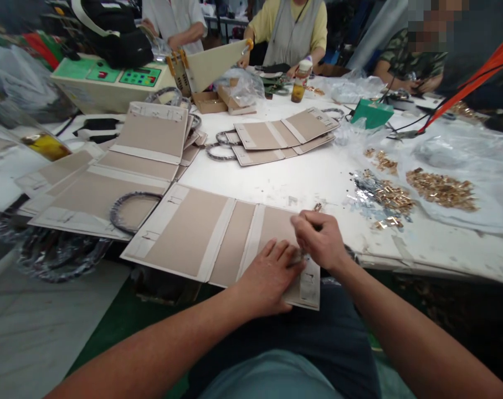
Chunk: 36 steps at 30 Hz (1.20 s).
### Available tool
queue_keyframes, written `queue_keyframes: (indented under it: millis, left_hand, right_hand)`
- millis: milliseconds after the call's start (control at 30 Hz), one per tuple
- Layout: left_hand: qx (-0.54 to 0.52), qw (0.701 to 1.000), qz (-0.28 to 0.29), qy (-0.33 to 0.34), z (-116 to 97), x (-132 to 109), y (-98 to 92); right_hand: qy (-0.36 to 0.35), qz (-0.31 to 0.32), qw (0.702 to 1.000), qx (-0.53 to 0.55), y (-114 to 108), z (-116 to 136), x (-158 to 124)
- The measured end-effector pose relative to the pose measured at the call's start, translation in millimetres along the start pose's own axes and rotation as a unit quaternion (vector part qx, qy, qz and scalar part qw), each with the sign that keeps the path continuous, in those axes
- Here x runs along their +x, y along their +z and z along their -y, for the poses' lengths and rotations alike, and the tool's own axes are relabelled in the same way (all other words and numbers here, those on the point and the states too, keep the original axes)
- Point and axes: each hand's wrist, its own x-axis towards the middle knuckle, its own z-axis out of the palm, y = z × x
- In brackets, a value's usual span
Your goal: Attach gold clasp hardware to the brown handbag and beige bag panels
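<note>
A tan folding board panel (191, 231) with pale strips across it lies at the table's front edge, partly over my lap. My left hand (270, 277) rests flat on its right part, fingers stretched out. Just beside those fingers, my right hand (320, 238) is closed round a slim tool (317, 207). Its metal end sticks out above the fist; the lower end is mostly hidden, so its exact kind does not show. A small slot with metal prongs (308, 277) shows near the panel's right edge. Part of a dark wrapped handle shows beyond my right wrist.
More boards with wrapped loop handles (135, 197) are stacked at left; another pair of boards (272, 136) lies behind. Gold metal pieces (440, 188) sit on plastic at right. A beige machine (110, 83), a jar (301, 82) and a green box (371, 113) stand farther back. Several people work opposite.
</note>
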Motion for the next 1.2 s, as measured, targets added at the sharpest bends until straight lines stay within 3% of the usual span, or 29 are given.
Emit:
queue_keyframes:
  millis: [67,333,500,633,767,867,933,1000,1100,1200]
  left_hand:
    - [-0.004,1.000,0.006,0.004,0.2,0.1,-0.8]
    - [-0.006,1.000,0.019,0.005,0.1,0.8,-0.9]
    - [-0.012,1.000,0.025,-0.003,-0.8,0.0,0.6]
    - [-0.016,0.999,0.029,-0.005,-8.5,-3.2,0.1]
    - [-0.061,0.998,0.001,-0.012,-19.2,-9.9,-7.8]
    - [-0.165,0.983,-0.073,-0.039,-20.9,-18.5,-26.9]
    - [-0.274,0.948,-0.134,-0.090,-17.4,-26.1,-48.2]
    - [-0.383,0.889,-0.193,-0.164,-11.5,-35.2,-73.6]
    - [-0.509,0.771,-0.288,-0.251,-3.3,-52.2,-110.2]
    - [-0.614,0.651,-0.348,-0.280,-1.0,-71.6,-136.3]
  right_hand:
    - [0.018,-0.006,1.000,-0.014,-3.5,-2.3,-0.8]
    - [-0.017,-0.074,0.986,0.150,-15.1,-15.0,-14.5]
    - [-0.051,-0.117,0.976,0.173,-17.2,-16.1,-19.5]
    - [-0.008,-0.124,0.980,0.154,-19.3,-21.2,-21.7]
    - [0.025,-0.086,0.982,0.164,-38.3,3.7,-52.2]
    - [0.008,-0.051,0.978,0.203,-52.5,38.9,-95.8]
    - [0.001,0.006,0.980,0.199,-54.7,58.4,-119.3]
    - [0.003,0.049,0.988,0.148,-51.3,70.4,-129.0]
    - [-0.002,0.016,1.000,0.026,-40.9,78.3,-119.0]
    - [-0.058,-0.008,0.998,-0.021,-27.1,83.2,-97.6]
